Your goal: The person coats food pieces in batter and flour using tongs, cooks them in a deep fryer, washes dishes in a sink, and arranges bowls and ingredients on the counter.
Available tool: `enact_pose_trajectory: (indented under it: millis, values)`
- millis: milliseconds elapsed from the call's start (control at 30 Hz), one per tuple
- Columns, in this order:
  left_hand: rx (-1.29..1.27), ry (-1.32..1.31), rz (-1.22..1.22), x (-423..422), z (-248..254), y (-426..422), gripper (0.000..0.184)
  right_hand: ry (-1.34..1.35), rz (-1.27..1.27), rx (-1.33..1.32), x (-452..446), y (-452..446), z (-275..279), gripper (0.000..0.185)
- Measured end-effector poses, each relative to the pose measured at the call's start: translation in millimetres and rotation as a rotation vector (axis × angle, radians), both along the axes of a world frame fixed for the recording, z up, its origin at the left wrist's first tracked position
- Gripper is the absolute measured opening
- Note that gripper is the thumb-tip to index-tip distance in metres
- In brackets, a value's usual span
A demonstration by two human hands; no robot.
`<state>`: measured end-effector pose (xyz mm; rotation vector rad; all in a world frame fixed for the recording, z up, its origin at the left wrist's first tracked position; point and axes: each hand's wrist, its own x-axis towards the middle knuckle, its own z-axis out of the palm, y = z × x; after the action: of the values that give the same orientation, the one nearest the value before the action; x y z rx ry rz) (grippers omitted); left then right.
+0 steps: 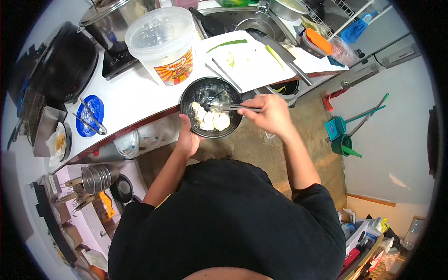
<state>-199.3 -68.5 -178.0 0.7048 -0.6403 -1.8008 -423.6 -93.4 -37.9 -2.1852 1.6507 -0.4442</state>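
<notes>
My left hand [189,139] grips the near left side of a black bowl [187,93], its thumb at the rim and its fingers underneath. Several pale, lumpy pieces [208,120] lie in the bowl, and a whitish smear coats its inner wall. My right hand [269,113] is closed on slim grey metal tongs [227,107], whose tips reach into the bowl by the pieces. The bowl is held just in front of the counter edge. Behind it, a pair of dark chopsticks [224,76] rests by a white cutting board [252,77].
On the board are a knife [280,51] and green stalks [227,44]. A clear plastic tub [158,49] stands left of it, with a blue plate [89,114] holding more tongs further left. Behind are a large pot [112,23] and a sink [224,17]. A bin [285,88] sits below the counter.
</notes>
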Motion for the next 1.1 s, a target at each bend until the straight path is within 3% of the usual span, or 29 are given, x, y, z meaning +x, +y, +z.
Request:
enact_pose_trajectory:
  millis: [100,200,300,400,567,667,700,767,867,1000,1100]
  values:
    - [0.021,-0.014,-0.010,5.5,-1.5,-0.2,0.085,0.128,0.193,-0.067,-12.8,5.3,12.1,0.023]
    - [0.051,-0.011,-0.011,7.7,3.1,0.5,0.085,0.225,0.329,-0.350,3.0,20.2,-21.8,0.025]
    - [0.082,0.008,-0.012,3.3,15.4,3.6,0.085,0.211,0.275,-0.623,11.2,15.1,-42.6,0.019]
    - [0.082,0.007,0.015,1.1,20.2,1.3,0.084,0.101,0.136,-0.673,6.5,11.0,-23.7,0.018]
    - [0.061,-0.029,-0.014,4.9,9.1,-2.8,0.083,-0.114,-0.016,-0.488,-1.2,-0.4,-6.3,0.024]
    - [0.057,-0.039,-0.031,6.0,5.9,-3.9,0.082,-0.045,-0.013,-0.103,-14.5,-26.8,-24.1,0.030]
    - [0.012,-0.051,-0.087,6.9,6.8,-6.7,0.080,-0.045,-0.013,-0.105,-18.3,-35.2,-27.5,0.030]
    - [-0.031,-0.061,-0.137,7.4,9.8,-9.6,0.079,-0.067,0.116,0.155,-21.5,-44.8,-30.9,0.027]
    - [0.123,-0.108,-0.343,8.3,18.6,-13.4,0.076,0.027,0.220,0.172,-13.0,-47.8,-37.5,0.026]
    - [0.158,-0.060,-0.245,3.4,18.7,-15.2,0.077,0.031,0.312,0.037,-20.4,-42.8,-21.4,0.024]
    - [0.101,0.129,-0.193,14.8,13.5,-19.6,0.079,0.073,0.298,-0.073,-33.9,-27.5,8.5,0.022]
